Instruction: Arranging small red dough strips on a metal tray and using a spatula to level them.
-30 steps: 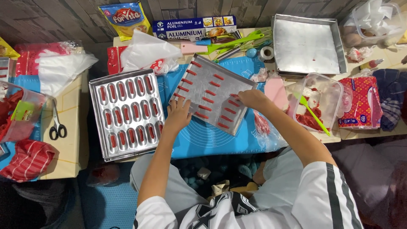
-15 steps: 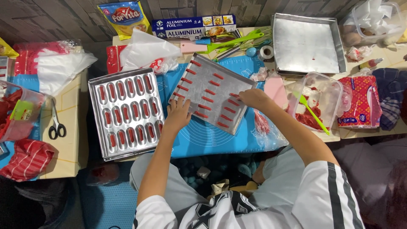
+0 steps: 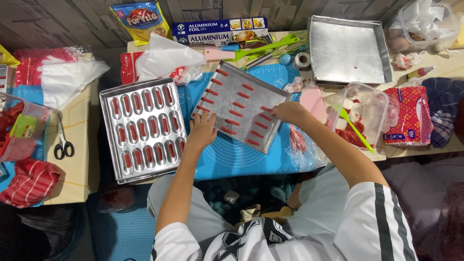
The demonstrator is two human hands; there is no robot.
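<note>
A flat silver baking tray [image 3: 246,99] lies tilted on a blue silicone mat [image 3: 241,157], carrying rows of short red strips. My left hand [image 3: 202,130] presses flat on the tray's near left corner, fingers spread. My right hand [image 3: 289,113] rests on the tray's right edge, fingertips touching a red strip there; whether it grips the strip I cannot tell. To the left stands a silver mould tray [image 3: 112,140] whose oval wells each hold a red strip.
An empty square silver pan [image 3: 349,48] sits at the back right. A clear tub [image 3: 363,116] with red dough and a green spatula is right of my hand. Scissors [image 3: 62,142], a foil box [image 3: 220,29], snack bag, plastic bags and a red packet [image 3: 408,116] surround the mat.
Both hands stay on the flat tray; the right hand has shifted slightly along its right edge. The tray itself has hardly moved.
</note>
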